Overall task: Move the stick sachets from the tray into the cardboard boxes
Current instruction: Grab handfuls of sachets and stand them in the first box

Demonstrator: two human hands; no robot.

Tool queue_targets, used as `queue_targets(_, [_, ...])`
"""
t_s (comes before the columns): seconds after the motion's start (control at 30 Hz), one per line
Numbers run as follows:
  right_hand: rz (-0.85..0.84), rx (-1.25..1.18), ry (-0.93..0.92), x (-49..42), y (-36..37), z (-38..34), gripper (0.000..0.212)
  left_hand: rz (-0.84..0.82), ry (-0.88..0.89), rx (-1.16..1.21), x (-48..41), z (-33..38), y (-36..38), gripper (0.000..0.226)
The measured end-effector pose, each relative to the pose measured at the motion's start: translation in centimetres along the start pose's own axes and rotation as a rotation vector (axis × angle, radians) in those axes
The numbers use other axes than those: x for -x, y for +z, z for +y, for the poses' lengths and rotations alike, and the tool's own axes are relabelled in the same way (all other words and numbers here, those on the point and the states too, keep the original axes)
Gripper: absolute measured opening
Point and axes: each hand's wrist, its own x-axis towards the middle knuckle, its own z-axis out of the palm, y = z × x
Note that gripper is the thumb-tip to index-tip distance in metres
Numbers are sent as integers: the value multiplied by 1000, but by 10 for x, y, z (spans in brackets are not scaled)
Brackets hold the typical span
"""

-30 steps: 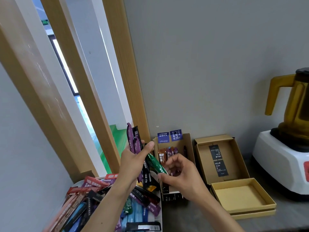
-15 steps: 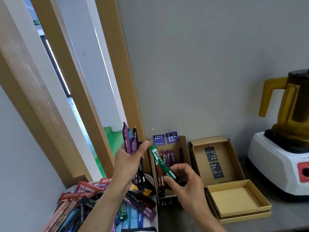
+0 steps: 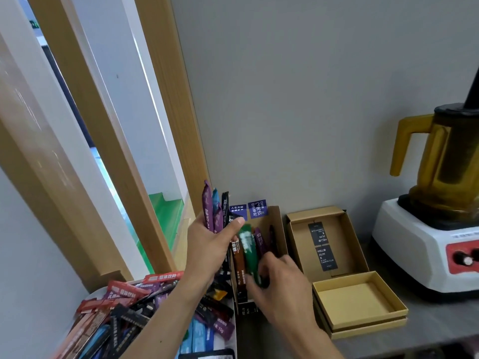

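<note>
Tray (image 3: 235,332): at your lower left, white rim showing, heaped with loose sachets (image 3: 124,314) of mixed colours.
Left hand (image 3: 207,250): raised over the tray's far end, fingers and thumb curled round an upright bunch of sachets (image 3: 215,211), purple, blue and black.
Green sachet (image 3: 248,252): blurred and tilted over the narrow box, its upper end near your left thumb.
Right hand (image 3: 282,288): fingers curled round the green sachet's lower end.
Narrow box (image 3: 278,229): just right of the tray, against the wall; brown and purple sachets stand inside.
Open box (image 3: 337,229): right of the narrow box, two black labels inside.
Shallow box (image 3: 363,304): in front of the open box.
Blender (image 3: 427,242): far right.
</note>
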Motion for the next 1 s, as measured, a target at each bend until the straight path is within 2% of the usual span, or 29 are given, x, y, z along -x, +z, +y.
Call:
queue_targets(0.13, [-120, 143, 40, 5, 11, -4, 30, -2, -58, 87, -5, 3, 1, 33])
queue_targets(0.3, [-100, 312, 117, -14, 27, -5, 32, 9, -150, 188, -7, 3, -1, 27])
queue_targets(0.43, [-183, 448, 193, -31, 35, -4, 34, 6, -169, 212, -3, 5, -5, 27])
queue_targets(0.53, [-216, 457, 204, -32, 35, -6, 27, -12, -163, 201, -1, 2, -9, 24])
queue_targets(0.73, [-229, 455, 182, -33, 38, -7, 31, -28, -165, 224, -2, 0, -14, 24])
queue_targets(0.87, [-184, 352, 174, -28, 30, -6, 29, -49, -179, 264, -2, 2, -17, 22])
queue_targets(0.93, [-115, 185, 146, -25, 21, -4, 22, -57, -179, 261, -1, 4, -19, 22])
queue_targets(1.0, [-79, -123, 134, -22, 11, -5, 15, -63, -183, 258, 0, 5, -19, 22])
